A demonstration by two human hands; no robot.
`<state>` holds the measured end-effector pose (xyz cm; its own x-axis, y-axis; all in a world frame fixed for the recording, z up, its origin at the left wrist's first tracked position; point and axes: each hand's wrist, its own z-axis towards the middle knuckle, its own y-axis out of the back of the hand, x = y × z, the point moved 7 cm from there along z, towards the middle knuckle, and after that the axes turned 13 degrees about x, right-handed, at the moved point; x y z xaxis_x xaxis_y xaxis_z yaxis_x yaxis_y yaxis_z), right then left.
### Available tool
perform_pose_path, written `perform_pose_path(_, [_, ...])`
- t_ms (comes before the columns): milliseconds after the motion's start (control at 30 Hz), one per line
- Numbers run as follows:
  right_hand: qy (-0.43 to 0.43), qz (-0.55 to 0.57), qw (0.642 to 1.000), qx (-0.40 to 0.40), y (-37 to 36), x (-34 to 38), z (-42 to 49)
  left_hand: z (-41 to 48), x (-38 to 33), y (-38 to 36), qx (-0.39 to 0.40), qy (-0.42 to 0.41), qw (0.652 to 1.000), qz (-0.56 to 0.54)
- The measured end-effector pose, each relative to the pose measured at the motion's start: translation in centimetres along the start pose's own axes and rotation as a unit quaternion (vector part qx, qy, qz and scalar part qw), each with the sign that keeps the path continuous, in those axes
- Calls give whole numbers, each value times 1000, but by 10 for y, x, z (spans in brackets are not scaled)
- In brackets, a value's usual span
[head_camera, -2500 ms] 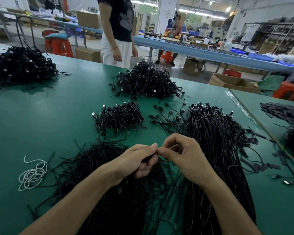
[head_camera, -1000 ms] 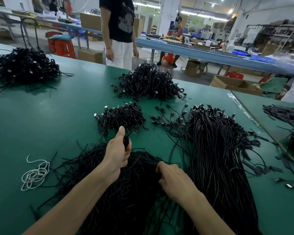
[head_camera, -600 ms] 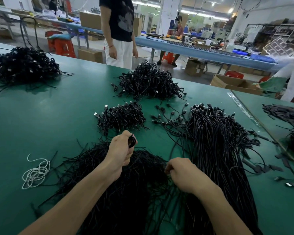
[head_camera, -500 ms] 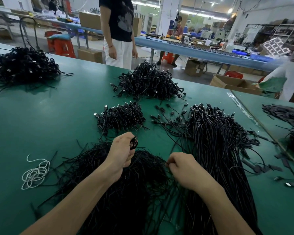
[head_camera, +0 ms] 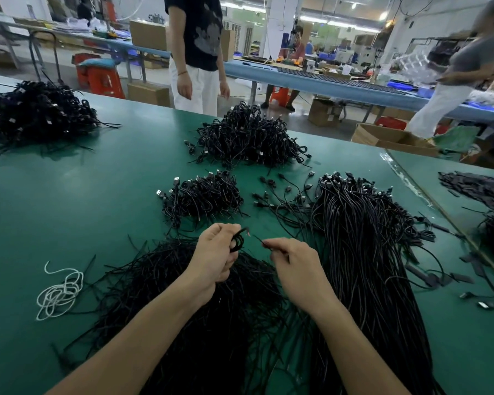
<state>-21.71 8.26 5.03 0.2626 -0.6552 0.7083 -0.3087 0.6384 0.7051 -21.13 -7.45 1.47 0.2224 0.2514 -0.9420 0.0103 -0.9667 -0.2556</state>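
Black coiled cable (head_camera: 238,241) sits gripped in left hand (head_camera: 211,256), frame centre. Thin tie (head_camera: 261,241) is pinched by right hand (head_camera: 294,266), likely for binding it.

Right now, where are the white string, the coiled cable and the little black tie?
white string (head_camera: 59,293): head view, middle of its tangle.
coiled cable (head_camera: 238,243): head view, loop sticking out of the left hand (head_camera: 211,258).
black tie (head_camera: 261,242): head view, tip pinched by the right hand (head_camera: 294,269).

Black cables (head_camera: 362,238), green table (head_camera: 83,209)
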Motion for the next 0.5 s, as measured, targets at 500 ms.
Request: perform_pose_path(500, [83,122,988,-44,-3,24,-7,-14,-1,-23,67,-24,995,76])
